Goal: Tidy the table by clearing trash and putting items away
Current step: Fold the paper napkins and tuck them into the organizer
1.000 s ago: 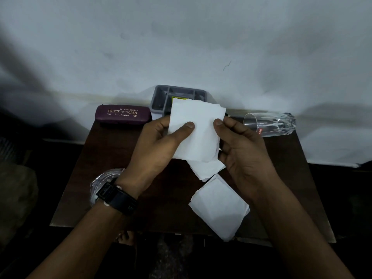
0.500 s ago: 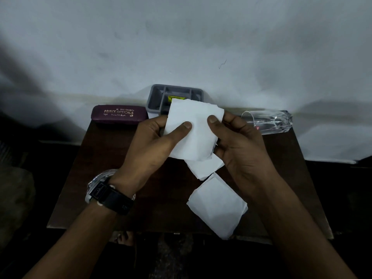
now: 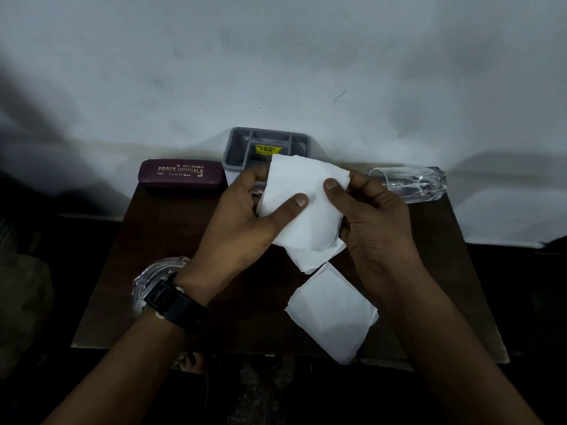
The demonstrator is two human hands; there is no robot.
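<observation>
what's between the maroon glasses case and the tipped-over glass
Head view: the grey divided tray against the wall, partly hidden by the held white paper.

I see a white paper sheet [image 3: 302, 207] pinched between my left hand [image 3: 242, 228] and right hand [image 3: 377, 225], overlapping the front of the grey compartment tray [image 3: 237, 148]. A second sheet [image 3: 310, 257] and a folded sheet [image 3: 331, 311] lie flat, nearer me than the tray. A closed maroon spectacle case [image 3: 181, 177] sits just left of the tray. A clear glass [image 3: 411, 184] lies on its side to the tray's right.
</observation>
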